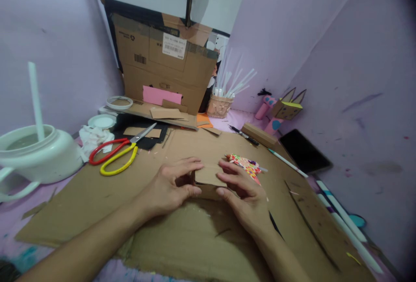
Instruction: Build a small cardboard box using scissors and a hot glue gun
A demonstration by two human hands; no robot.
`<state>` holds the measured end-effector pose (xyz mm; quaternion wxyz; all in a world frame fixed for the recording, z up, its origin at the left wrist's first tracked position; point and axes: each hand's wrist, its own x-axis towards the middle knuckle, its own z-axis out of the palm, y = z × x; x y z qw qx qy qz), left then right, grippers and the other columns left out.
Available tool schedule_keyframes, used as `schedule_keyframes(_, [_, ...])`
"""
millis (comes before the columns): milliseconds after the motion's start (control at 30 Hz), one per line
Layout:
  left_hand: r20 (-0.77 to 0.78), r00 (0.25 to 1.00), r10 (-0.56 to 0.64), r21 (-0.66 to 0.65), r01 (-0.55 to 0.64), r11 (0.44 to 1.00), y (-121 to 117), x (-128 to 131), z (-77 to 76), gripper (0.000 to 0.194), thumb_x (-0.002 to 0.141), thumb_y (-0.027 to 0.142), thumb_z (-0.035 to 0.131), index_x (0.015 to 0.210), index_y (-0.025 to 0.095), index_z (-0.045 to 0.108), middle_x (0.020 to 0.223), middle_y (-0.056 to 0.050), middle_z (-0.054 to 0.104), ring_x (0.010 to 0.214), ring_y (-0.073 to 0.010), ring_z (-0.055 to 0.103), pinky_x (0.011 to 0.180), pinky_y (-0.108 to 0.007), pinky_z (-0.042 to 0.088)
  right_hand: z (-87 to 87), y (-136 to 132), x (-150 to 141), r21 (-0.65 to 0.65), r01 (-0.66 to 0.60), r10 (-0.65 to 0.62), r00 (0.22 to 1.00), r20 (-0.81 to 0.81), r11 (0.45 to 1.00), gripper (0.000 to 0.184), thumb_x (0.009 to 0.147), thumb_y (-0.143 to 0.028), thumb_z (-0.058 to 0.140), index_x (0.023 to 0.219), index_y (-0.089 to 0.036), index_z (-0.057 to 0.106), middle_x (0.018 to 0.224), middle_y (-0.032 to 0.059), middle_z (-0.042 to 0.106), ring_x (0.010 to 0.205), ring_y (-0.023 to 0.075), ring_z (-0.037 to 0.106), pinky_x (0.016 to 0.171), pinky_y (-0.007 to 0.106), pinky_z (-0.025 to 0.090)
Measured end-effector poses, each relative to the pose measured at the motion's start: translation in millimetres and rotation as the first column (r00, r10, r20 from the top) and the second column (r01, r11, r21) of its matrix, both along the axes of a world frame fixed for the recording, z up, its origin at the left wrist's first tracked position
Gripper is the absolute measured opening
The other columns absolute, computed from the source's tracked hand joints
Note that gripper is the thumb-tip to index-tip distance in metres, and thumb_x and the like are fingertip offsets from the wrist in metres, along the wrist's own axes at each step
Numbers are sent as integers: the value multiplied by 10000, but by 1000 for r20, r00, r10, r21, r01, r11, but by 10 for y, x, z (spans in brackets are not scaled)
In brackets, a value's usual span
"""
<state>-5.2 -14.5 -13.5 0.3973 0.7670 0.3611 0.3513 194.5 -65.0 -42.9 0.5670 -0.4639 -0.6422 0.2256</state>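
A small cardboard box (210, 175) sits on the big cardboard sheet (162, 241) in front of me, between my two hands. My left hand (173, 182) grips its left side, fingers on the top edge and thumb low at the front. On the right side, my right hand (242, 188) holds it the same way, fingertips on the top panel and thumb at the front. Just beyond my right hand lies a colourful patterned paper piece (247, 165) with a pencil-like tip beside it. Scissors (121, 147) with red and yellow handles lie open to the left.
A white pot (61, 152) with a stick in it stands at left. At the back are a large cardboard box (162, 65) and a basket of white sticks (220, 106). To the right are a pen (243, 135), a phone (305, 151), glue sticks (351, 225) and a cardboard animal figure (286, 110).
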Motion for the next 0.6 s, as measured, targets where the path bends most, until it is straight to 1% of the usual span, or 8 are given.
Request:
schedule_keyframes(333, [42, 999, 5, -34, -4, 999, 1, 13, -3, 424, 634, 170, 704, 1057, 180, 680, 1208, -107, 623, 1197, -265, 512, 1018, -410, 405, -7, -5, -4, 32, 19, -21, 999, 35, 999, 261, 721, -156, 696, 941, -295, 714, 1150, 81, 647, 1077, 264, 605, 901, 488, 496])
schedule_keyframes(467, [22, 1000, 18, 2, -18, 1000, 1, 17, -21, 415, 644, 192, 702, 1058, 176, 680, 1209, -121, 620, 1192, -277, 516, 1001, -424, 422, 7, -15, -8, 75, 55, -62, 993, 97, 996, 247, 725, -157, 690, 936, -283, 714, 1115, 87, 667, 1046, 258, 623, 867, 464, 520])
schedule_keyframes(600, [-13, 1000, 24, 59, -23, 998, -5, 19, -31, 412, 668, 208, 684, 1077, 164, 670, 1255, -153, 579, 1200, -284, 506, 996, -428, 423, 25, -28, -11, 113, 82, -99, 982, 161, 990, 228, 731, -159, 679, 928, -268, 714, 1075, 90, 687, 1017, 254, 640, 810, 421, 551])
